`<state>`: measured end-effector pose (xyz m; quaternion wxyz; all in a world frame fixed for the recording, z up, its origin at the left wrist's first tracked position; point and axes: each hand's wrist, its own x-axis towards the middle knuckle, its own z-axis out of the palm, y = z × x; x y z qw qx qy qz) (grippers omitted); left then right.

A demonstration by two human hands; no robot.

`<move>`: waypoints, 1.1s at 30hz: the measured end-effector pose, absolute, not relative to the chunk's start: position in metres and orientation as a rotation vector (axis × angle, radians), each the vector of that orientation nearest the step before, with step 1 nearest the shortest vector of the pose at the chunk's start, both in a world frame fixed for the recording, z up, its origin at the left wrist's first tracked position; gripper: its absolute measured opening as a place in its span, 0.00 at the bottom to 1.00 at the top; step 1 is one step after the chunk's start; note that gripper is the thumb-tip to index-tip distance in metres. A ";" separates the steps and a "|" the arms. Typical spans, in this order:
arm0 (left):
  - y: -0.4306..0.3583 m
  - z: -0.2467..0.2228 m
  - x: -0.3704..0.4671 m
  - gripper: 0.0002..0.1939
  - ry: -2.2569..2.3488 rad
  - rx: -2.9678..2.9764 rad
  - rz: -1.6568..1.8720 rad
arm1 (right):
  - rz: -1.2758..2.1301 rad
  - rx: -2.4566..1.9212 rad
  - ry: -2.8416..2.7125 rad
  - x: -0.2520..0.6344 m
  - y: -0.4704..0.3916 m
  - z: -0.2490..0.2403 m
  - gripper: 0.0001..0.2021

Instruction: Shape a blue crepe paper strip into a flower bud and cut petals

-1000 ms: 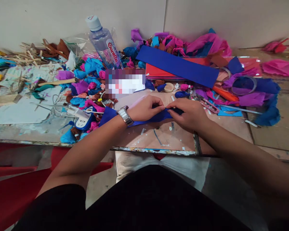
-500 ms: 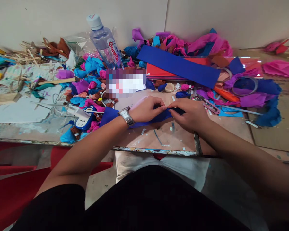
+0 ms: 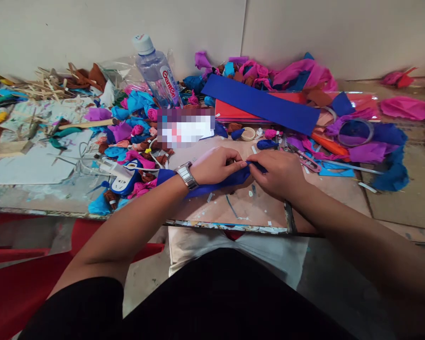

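A strip of dark blue paper point(image 3: 212, 186) lies under my left wrist and runs up to my fingertips. My left hand point(image 3: 217, 165), with a metal watch point(image 3: 186, 176) at its wrist, pinches the strip's right end between thumb and forefinger. Close against it, my right hand point(image 3: 278, 172) grips the same end, its fingers curled. The fingertips of both hands nearly meet, and they hide part of the paper between them. A wider flat blue strip point(image 3: 262, 104) rests on red sheets point(image 3: 233, 109) beyond my hands.
A plastic bottle point(image 3: 159, 78) stands behind small coloured paper bundles. Left of my hands is a power socket point(image 3: 123, 182) with cables. Pink scissors point(image 3: 308, 163), a tape roll point(image 3: 356, 132) and crumpled paper point(image 3: 393, 174) lie to the right. A small round dish point(image 3: 248, 134) sits ahead.
The camera view has shifted slightly. My right fingers are curled in more around the blue paper's end, and less of the strip shows left of my wrist.
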<state>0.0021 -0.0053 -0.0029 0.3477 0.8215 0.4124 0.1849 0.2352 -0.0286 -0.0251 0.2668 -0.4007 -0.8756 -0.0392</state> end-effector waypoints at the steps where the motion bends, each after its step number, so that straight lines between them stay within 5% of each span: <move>1: -0.005 -0.003 0.002 0.22 1.063 2.131 0.482 | -0.107 -1.087 -2.356 0.235 -0.029 -0.025 0.09; 33: -0.004 0.001 0.000 0.16 1.100 2.219 0.448 | -0.032 -1.023 -2.390 0.234 -0.032 -0.022 0.09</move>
